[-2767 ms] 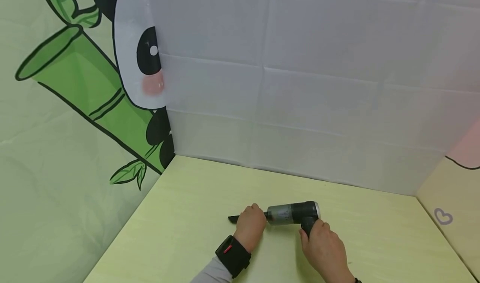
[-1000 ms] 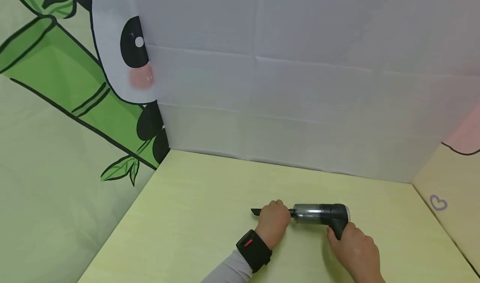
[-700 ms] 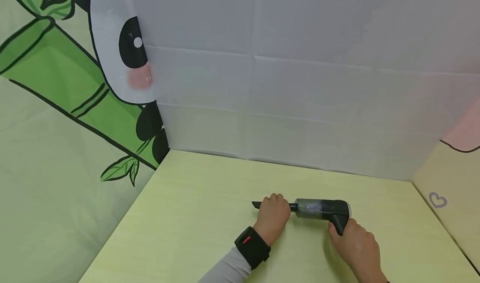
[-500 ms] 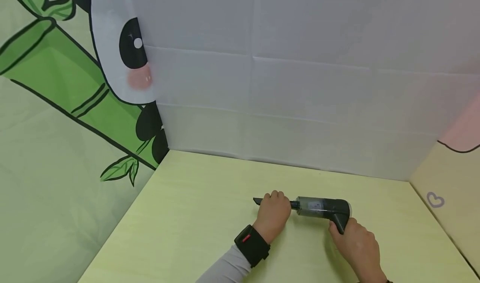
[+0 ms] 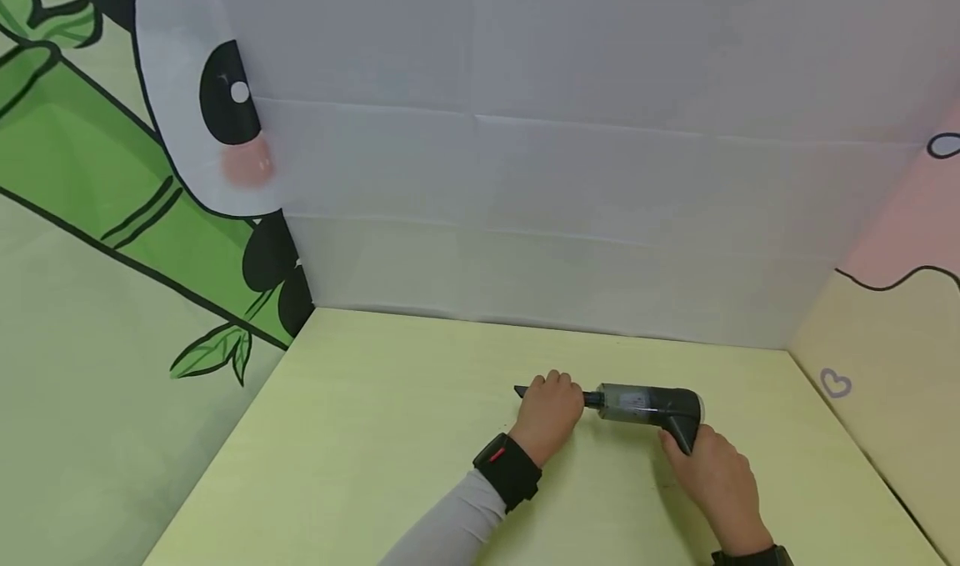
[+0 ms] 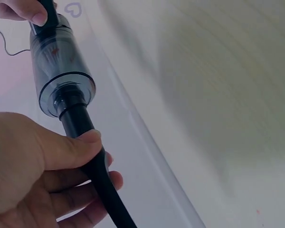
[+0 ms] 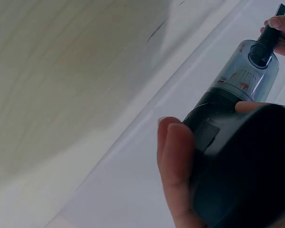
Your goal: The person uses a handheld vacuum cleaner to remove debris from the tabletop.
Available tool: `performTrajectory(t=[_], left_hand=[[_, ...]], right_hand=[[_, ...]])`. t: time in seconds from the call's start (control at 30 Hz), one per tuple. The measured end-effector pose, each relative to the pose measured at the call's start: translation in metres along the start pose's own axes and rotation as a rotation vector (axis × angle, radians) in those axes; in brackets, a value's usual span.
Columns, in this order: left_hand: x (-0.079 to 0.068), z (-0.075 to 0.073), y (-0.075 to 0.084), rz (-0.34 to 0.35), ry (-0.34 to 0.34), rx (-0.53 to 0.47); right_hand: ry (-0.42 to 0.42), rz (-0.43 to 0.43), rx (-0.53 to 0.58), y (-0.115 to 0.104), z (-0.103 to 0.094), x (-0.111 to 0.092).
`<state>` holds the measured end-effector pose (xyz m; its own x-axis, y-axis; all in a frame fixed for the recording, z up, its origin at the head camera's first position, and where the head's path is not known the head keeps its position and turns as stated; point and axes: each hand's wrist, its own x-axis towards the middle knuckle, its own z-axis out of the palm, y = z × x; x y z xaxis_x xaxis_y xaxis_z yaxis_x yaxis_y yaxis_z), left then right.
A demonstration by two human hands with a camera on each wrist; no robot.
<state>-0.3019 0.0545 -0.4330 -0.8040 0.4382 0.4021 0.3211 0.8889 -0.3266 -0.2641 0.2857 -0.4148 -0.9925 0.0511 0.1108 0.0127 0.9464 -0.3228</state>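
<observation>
A small dark handheld vacuum [image 5: 647, 403] with a clear smoky dust cup [image 6: 57, 66] lies sideways just above the pale yellow-green table [image 5: 375, 433]. My left hand [image 5: 551, 412] grips its thin black nozzle [image 6: 88, 147], thumb over the top and fingers curled underneath. The nozzle tip [image 5: 519, 391] pokes out to the left of that hand. My right hand [image 5: 712, 470] holds the black handle [image 5: 684, 434] at the vacuum's right end; its fingers [image 7: 175, 161] wrap the dark body [image 7: 242, 171].
A white creased cloth wall [image 5: 562, 174] stands behind the table. A green bamboo and panda print [image 5: 112, 182] covers the left wall, a pale yellow wall with a small heart [image 5: 831, 381] the right. Bare tabletop lies to the left and front.
The vacuum and both hands have drifted slightly right and farther from me across the table. Both grips stayed the same. The head view swung to the right.
</observation>
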Motion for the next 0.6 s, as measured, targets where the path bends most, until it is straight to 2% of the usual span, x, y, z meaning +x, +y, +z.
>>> performTrajectory(t=[0.27,0.6], left_hand=[[0.029,0.010,0.010,0.046,0.073,-0.004],[0.055,0.026,0.037,0.089,0.012,-0.002]], right_hand=[[-0.020,0.021,-0.001,0.019,-0.009,0.015],[-0.095,0.094,0.020,0.050,-0.014,0.028]])
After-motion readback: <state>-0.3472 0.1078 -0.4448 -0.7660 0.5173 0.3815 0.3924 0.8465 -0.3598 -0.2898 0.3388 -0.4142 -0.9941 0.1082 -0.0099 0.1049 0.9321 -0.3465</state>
